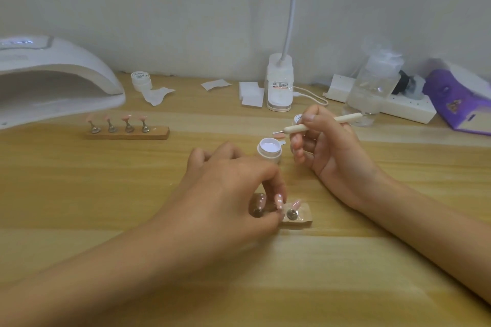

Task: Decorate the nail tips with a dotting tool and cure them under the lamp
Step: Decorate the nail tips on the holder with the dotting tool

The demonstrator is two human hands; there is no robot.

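Observation:
My left hand (233, 188) reaches over a near wooden holder (300, 218) and pinches one pink nail tip stand (279, 200) on it; another tip (295, 204) stands beside it. My right hand (326, 151) grips a cream dotting tool (321, 123), its ball end pointing left above an open jar of white gel (269, 147). A second wooden holder (127, 133) with several pink tips stands further left. The white curing lamp (53, 79) sits at the far left.
Along the wall stand a closed white jar (142, 81), paper wipes (156, 94), a desk lamp base (280, 82), a clear pump bottle (372, 85), a power strip (398, 106) and a purple box (459, 101).

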